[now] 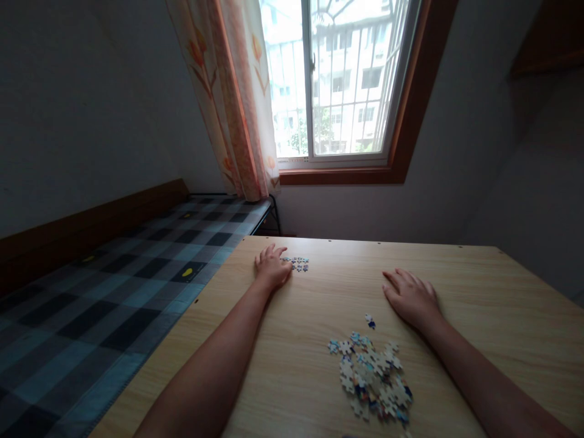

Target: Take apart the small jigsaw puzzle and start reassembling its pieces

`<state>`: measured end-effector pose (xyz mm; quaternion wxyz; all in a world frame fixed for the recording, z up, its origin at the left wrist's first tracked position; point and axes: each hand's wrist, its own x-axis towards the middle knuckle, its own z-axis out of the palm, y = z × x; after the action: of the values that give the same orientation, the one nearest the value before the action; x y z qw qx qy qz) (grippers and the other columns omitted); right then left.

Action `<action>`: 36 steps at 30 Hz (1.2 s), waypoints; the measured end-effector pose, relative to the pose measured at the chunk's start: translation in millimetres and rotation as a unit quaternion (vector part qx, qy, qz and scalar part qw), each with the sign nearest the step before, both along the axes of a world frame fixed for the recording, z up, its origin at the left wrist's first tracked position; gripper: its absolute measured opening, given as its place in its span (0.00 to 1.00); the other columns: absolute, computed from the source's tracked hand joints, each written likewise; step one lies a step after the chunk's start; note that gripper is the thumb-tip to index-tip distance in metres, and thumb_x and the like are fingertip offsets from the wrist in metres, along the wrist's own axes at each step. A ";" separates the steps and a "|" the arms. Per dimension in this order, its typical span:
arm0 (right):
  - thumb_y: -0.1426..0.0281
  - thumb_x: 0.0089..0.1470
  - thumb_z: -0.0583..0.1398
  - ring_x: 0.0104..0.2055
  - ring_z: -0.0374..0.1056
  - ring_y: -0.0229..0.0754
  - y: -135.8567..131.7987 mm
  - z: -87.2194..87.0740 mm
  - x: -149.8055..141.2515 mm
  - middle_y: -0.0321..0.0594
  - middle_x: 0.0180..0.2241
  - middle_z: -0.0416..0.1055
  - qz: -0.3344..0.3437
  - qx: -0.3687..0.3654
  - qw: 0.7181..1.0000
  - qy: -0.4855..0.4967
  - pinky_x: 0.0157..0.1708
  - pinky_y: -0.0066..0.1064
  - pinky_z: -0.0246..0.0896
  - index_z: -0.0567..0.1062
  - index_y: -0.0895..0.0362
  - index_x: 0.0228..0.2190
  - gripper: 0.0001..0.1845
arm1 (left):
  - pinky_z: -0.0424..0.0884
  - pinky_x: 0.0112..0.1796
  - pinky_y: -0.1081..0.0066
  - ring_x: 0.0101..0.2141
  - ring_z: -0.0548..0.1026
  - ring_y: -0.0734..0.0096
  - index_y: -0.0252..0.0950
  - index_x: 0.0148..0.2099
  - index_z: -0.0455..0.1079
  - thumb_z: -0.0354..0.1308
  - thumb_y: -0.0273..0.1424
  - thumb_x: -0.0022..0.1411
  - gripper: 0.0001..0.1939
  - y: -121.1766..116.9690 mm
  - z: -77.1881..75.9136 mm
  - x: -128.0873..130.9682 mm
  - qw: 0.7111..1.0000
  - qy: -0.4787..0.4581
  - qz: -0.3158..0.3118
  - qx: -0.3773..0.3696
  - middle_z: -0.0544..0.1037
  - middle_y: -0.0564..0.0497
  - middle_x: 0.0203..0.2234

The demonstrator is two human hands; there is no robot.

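Note:
Both my arms reach out over a light wooden table (pixel 479 292). My left hand (pixel 272 266) rests on the tabletop at the far left, fingers loosely curled, its fingertips touching a small joined patch of jigsaw pieces (pixel 297 263). Palm down on the wood lies my right hand (pixel 410 297), fingers stretched out and holding nothing. A loose heap of jigsaw pieces (pixel 371 377) sits near the front edge between my forearms, with a single piece (pixel 369 320) lying apart just left of my right wrist.
A bed with a blue and black checked cover (pixel 114 292) runs along the table's left edge, with a wooden board against the wall. Behind the table is a barred window (pixel 342 79) with an orange patterned curtain (pixel 232 97). White walls close the right side.

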<state>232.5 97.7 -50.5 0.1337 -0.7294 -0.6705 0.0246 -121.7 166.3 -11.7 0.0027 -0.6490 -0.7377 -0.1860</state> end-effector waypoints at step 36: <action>0.58 0.62 0.47 0.65 0.54 0.51 2.1 -6.1 2.4 0.43 0.63 0.61 0.004 0.009 1.000 -0.011 0.61 0.54 0.46 0.70 0.48 0.57 0.26 | 0.61 0.59 0.64 0.61 0.64 0.57 0.45 0.57 0.71 0.66 0.37 0.50 0.30 23.7 -7.1 -71.8 0.996 -0.077 -0.024 -0.021 0.70 0.49 0.59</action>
<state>234.9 99.7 -56.6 0.1321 -0.7255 -0.6753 0.0112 -193.5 190.0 -18.8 -0.0728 -0.6503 -0.7235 -0.2199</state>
